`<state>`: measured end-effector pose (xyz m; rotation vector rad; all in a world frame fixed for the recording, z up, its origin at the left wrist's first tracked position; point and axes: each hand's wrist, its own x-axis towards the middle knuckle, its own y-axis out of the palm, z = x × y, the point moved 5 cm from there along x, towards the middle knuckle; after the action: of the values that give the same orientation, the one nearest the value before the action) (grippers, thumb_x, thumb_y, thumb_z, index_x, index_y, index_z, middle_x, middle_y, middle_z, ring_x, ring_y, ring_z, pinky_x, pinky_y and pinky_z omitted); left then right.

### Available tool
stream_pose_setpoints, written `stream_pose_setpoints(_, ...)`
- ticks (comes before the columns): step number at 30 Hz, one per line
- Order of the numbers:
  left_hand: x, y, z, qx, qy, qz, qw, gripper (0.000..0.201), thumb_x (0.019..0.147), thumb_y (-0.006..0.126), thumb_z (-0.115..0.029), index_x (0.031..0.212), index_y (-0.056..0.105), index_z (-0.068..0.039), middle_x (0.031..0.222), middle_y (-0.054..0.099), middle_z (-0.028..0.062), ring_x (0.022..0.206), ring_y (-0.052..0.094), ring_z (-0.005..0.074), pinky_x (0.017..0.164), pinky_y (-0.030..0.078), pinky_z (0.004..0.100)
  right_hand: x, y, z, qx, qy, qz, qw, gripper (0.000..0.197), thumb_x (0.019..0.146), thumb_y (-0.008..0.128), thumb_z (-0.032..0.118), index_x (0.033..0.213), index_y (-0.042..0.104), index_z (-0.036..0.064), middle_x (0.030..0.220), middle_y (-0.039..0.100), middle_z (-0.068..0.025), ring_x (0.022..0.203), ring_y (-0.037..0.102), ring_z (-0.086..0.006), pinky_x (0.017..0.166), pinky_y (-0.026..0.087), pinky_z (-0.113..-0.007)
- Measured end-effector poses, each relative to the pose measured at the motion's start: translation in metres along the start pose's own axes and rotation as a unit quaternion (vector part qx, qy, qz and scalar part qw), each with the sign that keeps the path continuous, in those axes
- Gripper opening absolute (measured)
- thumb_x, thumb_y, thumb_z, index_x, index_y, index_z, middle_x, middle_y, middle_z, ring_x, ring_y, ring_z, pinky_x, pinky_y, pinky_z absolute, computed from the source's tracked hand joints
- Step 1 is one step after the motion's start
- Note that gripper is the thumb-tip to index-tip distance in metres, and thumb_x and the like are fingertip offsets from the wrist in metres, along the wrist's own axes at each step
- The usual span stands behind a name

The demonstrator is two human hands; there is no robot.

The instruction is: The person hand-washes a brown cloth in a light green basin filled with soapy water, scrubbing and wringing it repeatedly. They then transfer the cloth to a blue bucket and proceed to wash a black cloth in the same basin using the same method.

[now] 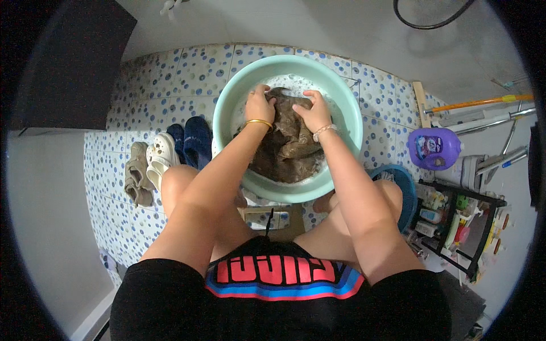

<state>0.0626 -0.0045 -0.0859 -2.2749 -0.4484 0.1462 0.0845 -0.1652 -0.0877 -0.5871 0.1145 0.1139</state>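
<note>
White floor tiles scattered with blue and grey dots (193, 74) surround the work. Two bare hands reach down together: the left hand (260, 107) has its fingers bent and slightly parted at the upper left edge of one wet, crumpled brown cloth (284, 133), and the right hand (314, 113) has thumb and fingers spread around its upper right; whether either grips firmly I cannot tell. One gold-coloured bangle (260, 121) circles the left wrist, one pale bracelet (325, 132) the right. White suds (293, 81) lie just beyond the fingertips, and one round mint-green plastic basin (347, 113) encloses cloth and fingers, the forearms crossing its near rim. Left of the fingers stand three pairs of footwear: dark blue slippers (197, 139), white clogs (162, 150), beige shoes (138, 176). To their right sit one purple plastic jug (435, 149) with a printed label, one blue plastic tub (406, 187) partly hidden by the knee, and one black-framed rack (493, 200) of small bottles, too crowded to count. Nearest the body, large pink lettering crosses the black shirt (273, 318).
</note>
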Motion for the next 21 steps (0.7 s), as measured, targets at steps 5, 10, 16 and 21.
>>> stream_pose_setpoints(5, 0.004, 0.029, 0.020, 0.025, -0.030, 0.052, 0.998, 0.031, 0.069, 0.061, -0.006, 0.096, 0.047, -0.006, 0.088, 0.055, 0.0208, 0.085, 0.052, 0.0366, 0.075, 0.041, 0.0424, 0.001, 0.015, -0.015, -0.185, 0.037, 0.030, 0.982, 0.041, 0.070, 0.066, 0.019, 0.103, 0.047, 0.0030, 0.105, 0.051, -0.0153, 0.100, 0.048, -0.0290, 0.086, 0.040, -0.036)
stream_pose_setpoints(10, 0.009, 0.046, 0.029, 0.082, -0.091, 0.130, 0.984, 0.018, 0.075, 0.042, 0.003, 0.092, 0.046, 0.001, 0.087, 0.053, 0.0275, 0.084, 0.054, 0.0393, 0.071, 0.044, 0.0442, 0.010, 0.030, -0.024, -0.286, 0.104, 0.104, 0.947, 0.032, 0.075, 0.058, 0.014, 0.103, 0.048, 0.0008, 0.102, 0.053, -0.0160, 0.095, 0.052, -0.0287, 0.081, 0.043, -0.038)
stream_pose_setpoints(16, 0.015, 0.057, 0.032, 0.107, -0.122, 0.197, 0.967, 0.022, 0.075, 0.047, -0.007, 0.093, 0.051, 0.005, 0.091, 0.054, 0.0290, 0.091, 0.053, 0.0394, 0.077, 0.043, 0.0411, 0.022, 0.044, -0.048, -0.294, 0.145, 0.099, 0.940, 0.024, 0.079, 0.049, 0.012, 0.100, 0.051, 0.0007, 0.095, 0.056, -0.0184, 0.089, 0.054, -0.0310, 0.078, 0.045, -0.038)
stream_pose_setpoints(21, 0.024, 0.088, 0.079, -0.145, -0.265, 0.121, 0.945, 0.031, 0.076, 0.046, -0.011, 0.102, 0.050, 0.006, 0.094, 0.056, 0.0260, 0.093, 0.054, 0.0352, 0.081, 0.041, 0.0358, 0.016, 0.037, -0.008, -0.137, 0.026, -0.091, 0.986, 0.022, 0.082, 0.047, 0.021, 0.091, 0.053, 0.0017, 0.081, 0.058, -0.0190, 0.079, 0.056, -0.0319, 0.068, 0.045, -0.038)
